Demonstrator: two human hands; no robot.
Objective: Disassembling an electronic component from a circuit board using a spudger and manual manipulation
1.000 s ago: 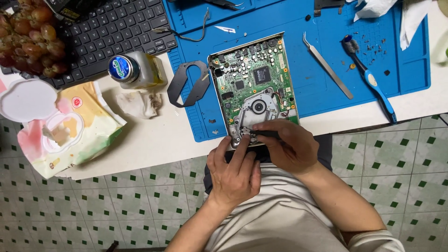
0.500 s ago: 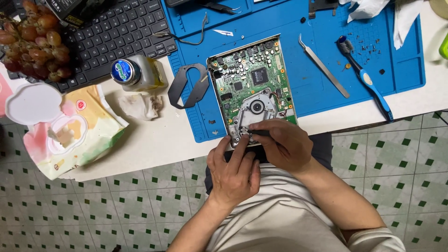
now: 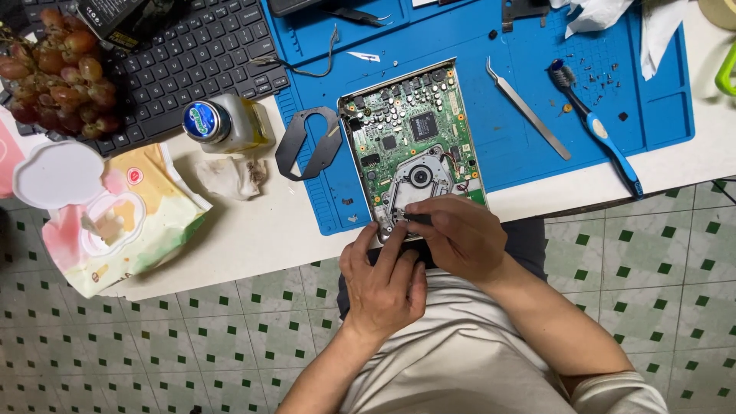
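Observation:
An opened disc drive with a green circuit board [image 3: 414, 146] lies on a blue work mat [image 3: 491, 92] at the table's front edge. My right hand [image 3: 460, 238] grips a thin dark tool [image 3: 418, 219] whose tip rests on the drive's near end. My left hand [image 3: 383, 280] sits just below, fingers stretched up and touching the drive's near edge beside the tool.
Metal tweezers [image 3: 527, 107] and a blue toothbrush [image 3: 594, 123] lie on the mat to the right. A dark metal bracket [image 3: 307, 144], a small bottle [image 3: 222, 123], a crumpled tissue [image 3: 226, 176], a wet-wipe pack [image 3: 115, 222], a black keyboard [image 3: 192, 54] and grapes [image 3: 57, 73] are to the left.
Both hands stay at the drive's near end with only small finger movement. The view has shifted slightly.

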